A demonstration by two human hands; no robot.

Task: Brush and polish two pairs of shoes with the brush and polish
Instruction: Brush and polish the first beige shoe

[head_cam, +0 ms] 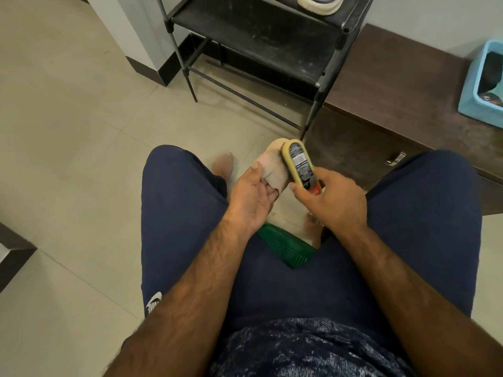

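Observation:
A pale beige shoe (272,164) is held up between my knees, toe pointing away. My left hand (251,198) holds it with fingers tucked inside its opening and the thumb on its side. My right hand (330,198) grips a yellow oval polish applicator (298,163) with a black label and a red end. The applicator lies against the right side of the shoe. A second light shoe (319,4) sits on the top shelf of the rack, partly cut off by the frame.
A black metal shoe rack (261,36) stands ahead on the tiled floor. A dark brown low cabinet (394,104) is on the right with a light blue basket (487,83) on it. A green stool (285,250) shows between my legs. My bare foot (223,164) rests on the floor.

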